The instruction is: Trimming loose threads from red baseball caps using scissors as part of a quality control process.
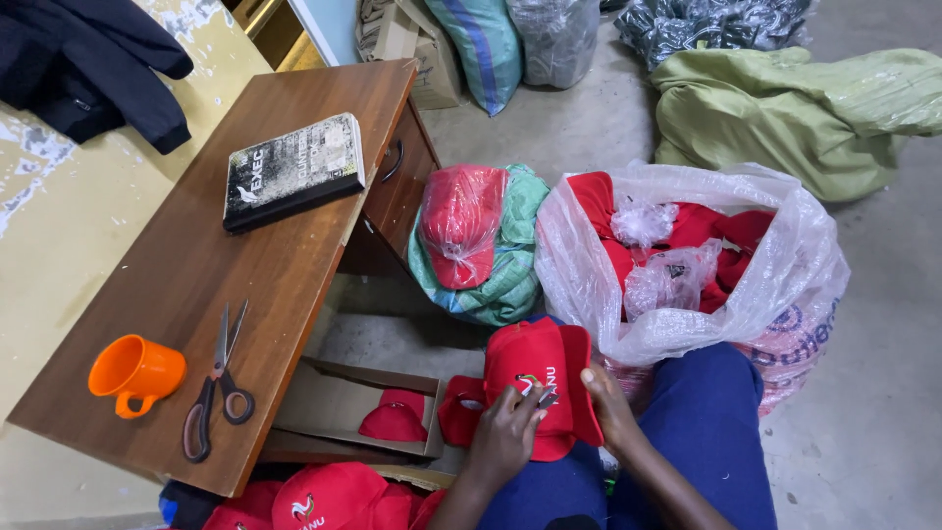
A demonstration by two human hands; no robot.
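Concrete floor; both hands (510, 432) (608, 402) pinch soft red cap (540, 368).

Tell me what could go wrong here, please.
The left hand holds a small metal tool against the red cap, close to the right hand; a slip might nick a finger or the fabric. The scissors lie near the desk edge and might get knocked off.

Matt cloth cap (538, 368) — perhaps cotton
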